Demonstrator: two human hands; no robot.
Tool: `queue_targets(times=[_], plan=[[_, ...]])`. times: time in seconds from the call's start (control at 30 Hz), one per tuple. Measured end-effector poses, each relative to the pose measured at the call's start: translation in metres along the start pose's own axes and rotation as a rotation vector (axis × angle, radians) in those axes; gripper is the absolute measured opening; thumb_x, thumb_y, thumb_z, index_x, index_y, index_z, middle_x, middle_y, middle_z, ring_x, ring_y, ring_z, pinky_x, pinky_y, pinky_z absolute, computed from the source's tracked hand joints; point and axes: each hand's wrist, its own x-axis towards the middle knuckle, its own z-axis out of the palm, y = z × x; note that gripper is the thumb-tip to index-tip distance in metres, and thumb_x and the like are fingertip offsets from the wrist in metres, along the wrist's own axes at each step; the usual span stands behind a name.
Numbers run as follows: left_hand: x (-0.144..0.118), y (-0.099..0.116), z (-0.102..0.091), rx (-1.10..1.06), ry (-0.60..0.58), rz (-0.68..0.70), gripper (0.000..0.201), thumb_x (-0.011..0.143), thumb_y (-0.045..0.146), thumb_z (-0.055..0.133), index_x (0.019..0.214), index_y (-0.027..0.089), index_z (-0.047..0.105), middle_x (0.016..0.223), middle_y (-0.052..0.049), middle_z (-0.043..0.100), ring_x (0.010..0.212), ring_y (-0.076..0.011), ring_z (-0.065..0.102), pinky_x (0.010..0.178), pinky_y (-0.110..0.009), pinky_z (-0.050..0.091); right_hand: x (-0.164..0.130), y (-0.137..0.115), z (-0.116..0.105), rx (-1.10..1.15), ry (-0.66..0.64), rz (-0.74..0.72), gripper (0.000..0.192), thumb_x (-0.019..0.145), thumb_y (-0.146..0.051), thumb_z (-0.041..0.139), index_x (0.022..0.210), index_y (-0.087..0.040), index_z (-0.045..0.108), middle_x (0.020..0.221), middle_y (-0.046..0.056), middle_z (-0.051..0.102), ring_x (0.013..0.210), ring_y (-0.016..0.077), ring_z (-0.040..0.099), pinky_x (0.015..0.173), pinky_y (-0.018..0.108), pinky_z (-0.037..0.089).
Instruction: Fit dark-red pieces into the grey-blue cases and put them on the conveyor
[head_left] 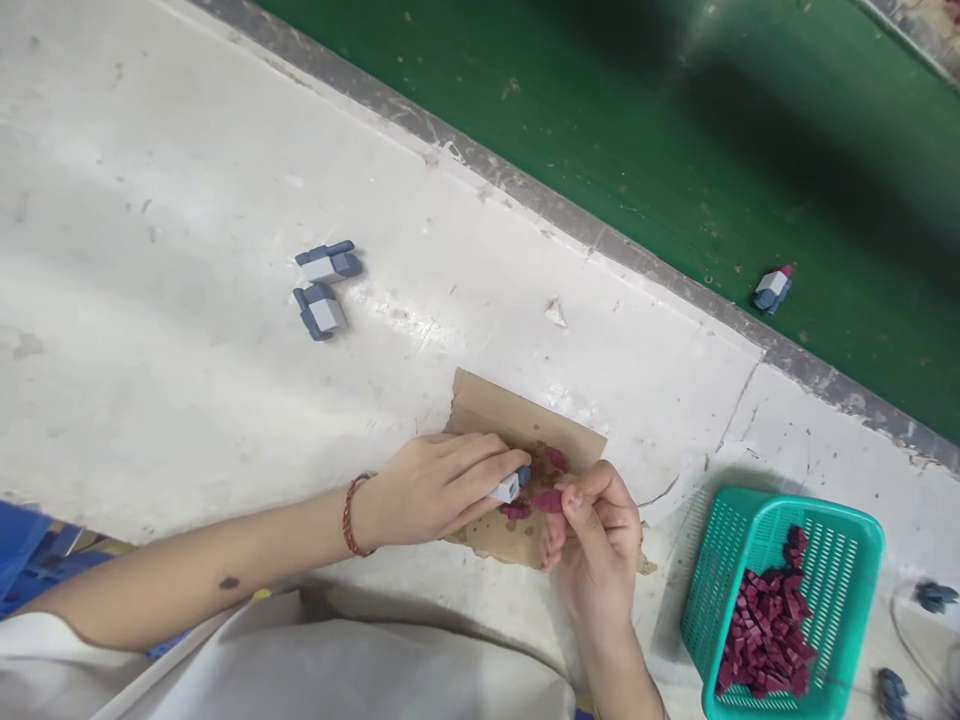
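Over a stained piece of cardboard (517, 405), my left hand (442, 485) is closed around a small grey and blue plastic part (508, 488), its pale end with a slot facing right. My right hand (604, 535) pinches a small maroon plastic piece (549, 500) between thumb and forefinger, close to the grey part. Whether the two parts touch, I cannot tell. Two more maroon pieces lie on the cardboard, one (556, 459) above the pinched piece and one (515, 510) below the grey part.
A green basket (855, 530) of maroon pieces (769, 630) stands at the right. Two grey and blue parts (324, 312) lie on the white table (187, 300). Beyond its metal edge, a similar part with a maroon tip (772, 290) rests on a green surface (585, 150). Dark blue pieces (891, 690) lie far right.
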Motion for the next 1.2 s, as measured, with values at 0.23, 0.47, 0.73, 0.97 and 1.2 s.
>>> queue_targets(times=[0.23,0.47,0.73,0.97,1.2], plan=[[0.001,0.002,0.002,0.071,0.015,0.026,0.031,0.104,0.021,0.023,0.107,0.012,0.053,0.074,-0.004,0.066,0.062,-0.0147,0.064,0.053,-0.024,0.049,-0.002,0.002,0.003,0.009,-0.017,-0.009,0.030,0.085,-0.038,0.070,0.071,-0.022,0.049,0.047,-0.009,0.055,0.032,0.0065,0.043,0.031,0.016,0.038],[0.000,0.003,0.004,0.110,0.021,0.046,0.032,0.104,0.019,0.021,0.109,0.011,0.052,0.075,-0.004,0.067,0.061,-0.0144,0.065,0.053,-0.024,0.048,-0.003,0.004,0.005,-0.065,0.004,-0.013,0.032,0.086,-0.040,0.068,0.069,-0.022,0.048,0.046,-0.008,0.054,0.034,0.0071,0.044,0.032,0.016,0.041],[-0.003,0.003,0.004,0.111,-0.018,0.050,0.028,0.102,0.015,0.025,0.111,0.012,0.052,0.075,-0.005,0.067,0.061,-0.0149,0.065,0.053,-0.024,0.048,-0.007,0.007,0.012,-0.296,0.060,-0.169,0.030,0.089,-0.040,0.063,0.069,-0.023,0.048,0.046,-0.007,0.050,0.038,0.0084,0.044,0.036,0.019,0.038],[-0.003,0.001,0.003,0.020,0.000,0.089,0.036,0.104,0.028,0.021,0.108,0.012,0.054,0.074,-0.007,0.068,0.061,-0.0170,0.065,0.054,-0.026,0.050,-0.003,-0.003,0.001,-0.865,-0.077,-0.526,0.024,0.097,-0.027,0.050,0.073,-0.022,0.052,0.059,-0.004,0.055,0.049,0.0108,0.047,0.046,0.022,0.037],[-0.005,-0.001,0.003,-0.060,-0.038,0.132,0.038,0.103,0.025,0.022,0.105,0.011,0.057,0.078,-0.010,0.070,0.064,-0.0190,0.065,0.057,-0.028,0.053,-0.001,-0.009,-0.003,-1.204,-0.252,-0.684,0.036,0.103,-0.022,0.031,0.071,-0.022,0.048,0.059,-0.002,0.051,0.053,0.0139,0.047,0.051,0.026,0.035]])
